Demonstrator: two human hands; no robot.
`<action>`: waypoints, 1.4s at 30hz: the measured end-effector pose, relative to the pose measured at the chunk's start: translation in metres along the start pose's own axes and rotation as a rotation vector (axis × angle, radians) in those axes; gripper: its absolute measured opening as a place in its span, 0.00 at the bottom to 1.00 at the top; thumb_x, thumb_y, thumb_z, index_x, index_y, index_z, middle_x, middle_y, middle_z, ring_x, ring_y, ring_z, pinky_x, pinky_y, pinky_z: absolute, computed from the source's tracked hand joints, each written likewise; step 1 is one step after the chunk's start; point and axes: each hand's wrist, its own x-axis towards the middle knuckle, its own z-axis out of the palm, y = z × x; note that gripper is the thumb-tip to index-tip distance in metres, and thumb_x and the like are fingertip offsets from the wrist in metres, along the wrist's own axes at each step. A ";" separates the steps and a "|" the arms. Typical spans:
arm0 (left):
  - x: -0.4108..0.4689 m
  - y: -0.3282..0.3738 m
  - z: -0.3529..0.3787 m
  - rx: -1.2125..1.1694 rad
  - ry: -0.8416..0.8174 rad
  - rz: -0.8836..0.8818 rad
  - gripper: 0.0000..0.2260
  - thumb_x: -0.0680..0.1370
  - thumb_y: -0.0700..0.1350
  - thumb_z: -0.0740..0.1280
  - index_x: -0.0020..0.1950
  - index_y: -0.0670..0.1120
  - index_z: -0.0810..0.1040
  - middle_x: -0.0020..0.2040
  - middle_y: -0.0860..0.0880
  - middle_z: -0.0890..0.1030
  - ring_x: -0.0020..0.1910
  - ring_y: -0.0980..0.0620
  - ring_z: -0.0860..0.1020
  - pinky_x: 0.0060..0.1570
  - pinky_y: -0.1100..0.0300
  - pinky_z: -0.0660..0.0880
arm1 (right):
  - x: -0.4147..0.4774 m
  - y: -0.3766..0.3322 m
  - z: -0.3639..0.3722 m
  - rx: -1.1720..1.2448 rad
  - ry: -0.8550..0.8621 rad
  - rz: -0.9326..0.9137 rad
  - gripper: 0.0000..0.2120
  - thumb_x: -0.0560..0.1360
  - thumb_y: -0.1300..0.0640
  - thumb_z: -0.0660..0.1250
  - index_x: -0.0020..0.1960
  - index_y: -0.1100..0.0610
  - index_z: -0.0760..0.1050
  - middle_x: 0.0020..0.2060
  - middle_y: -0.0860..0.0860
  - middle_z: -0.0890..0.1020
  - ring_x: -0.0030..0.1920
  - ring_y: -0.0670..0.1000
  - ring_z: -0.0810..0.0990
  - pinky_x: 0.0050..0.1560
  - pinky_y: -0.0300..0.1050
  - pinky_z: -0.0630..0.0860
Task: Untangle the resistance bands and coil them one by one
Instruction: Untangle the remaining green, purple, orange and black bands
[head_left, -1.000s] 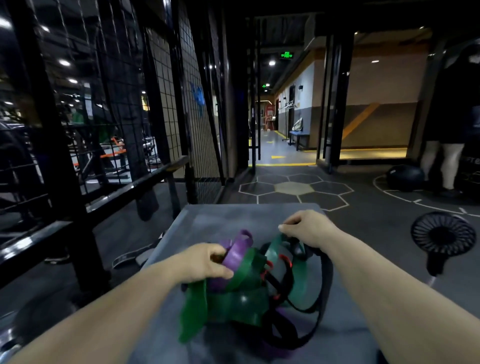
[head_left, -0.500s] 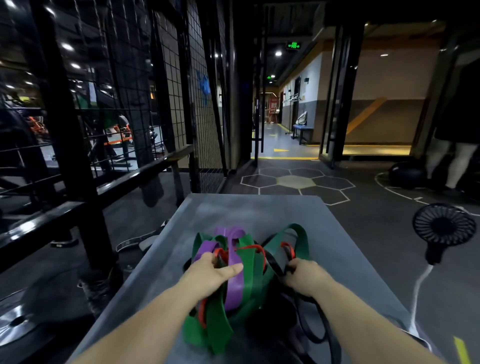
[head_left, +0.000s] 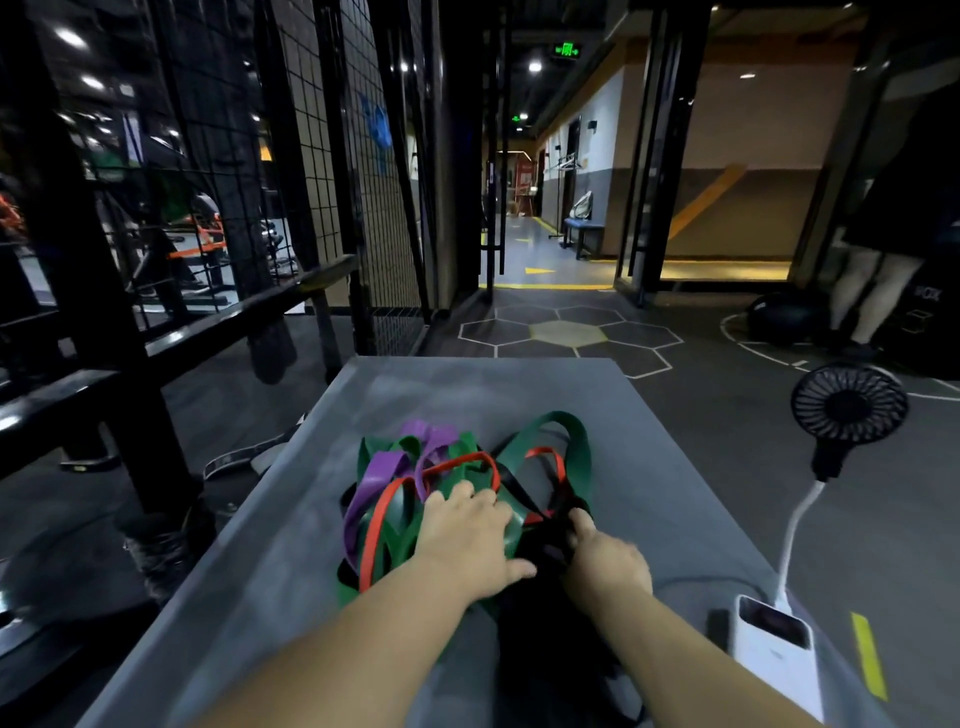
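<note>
Head view shows me the tangle of resistance bands (head_left: 405, 519) at the middle of the grey table (head_left: 467, 384), with purple and red loops toward the table's left edge. Near the table's centre line the left hand (head_left: 467, 540) lies spread flat on the green band (head_left: 576, 447). Toward the right edge the right hand (head_left: 605, 564) curls its fingers round the black band (head_left: 550, 540), and a white power bank (head_left: 774, 654) sits at the table's near right corner.

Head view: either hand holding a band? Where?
Right hand grips the black band at the near side of the tangle; left hand only presses flat on top.
</note>
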 end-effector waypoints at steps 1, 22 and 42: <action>0.001 0.000 0.003 0.050 -0.009 0.026 0.33 0.70 0.70 0.64 0.67 0.49 0.70 0.65 0.49 0.71 0.66 0.46 0.65 0.61 0.47 0.63 | 0.000 0.002 0.000 0.002 0.012 0.001 0.25 0.78 0.43 0.59 0.72 0.45 0.56 0.54 0.55 0.82 0.58 0.60 0.77 0.53 0.50 0.73; 0.057 0.002 0.012 0.341 -0.187 0.363 0.44 0.65 0.68 0.71 0.74 0.46 0.64 0.75 0.48 0.61 0.75 0.46 0.57 0.74 0.48 0.52 | 0.028 0.034 -0.002 0.527 -0.166 0.004 0.37 0.69 0.42 0.76 0.71 0.50 0.64 0.65 0.54 0.76 0.64 0.55 0.75 0.53 0.39 0.68; 0.070 0.022 0.035 0.094 -0.286 0.283 0.45 0.63 0.76 0.63 0.72 0.49 0.67 0.70 0.50 0.69 0.71 0.46 0.59 0.69 0.39 0.48 | 0.039 0.049 0.009 0.807 0.015 0.225 0.21 0.70 0.53 0.73 0.59 0.45 0.69 0.44 0.52 0.81 0.43 0.55 0.81 0.46 0.47 0.78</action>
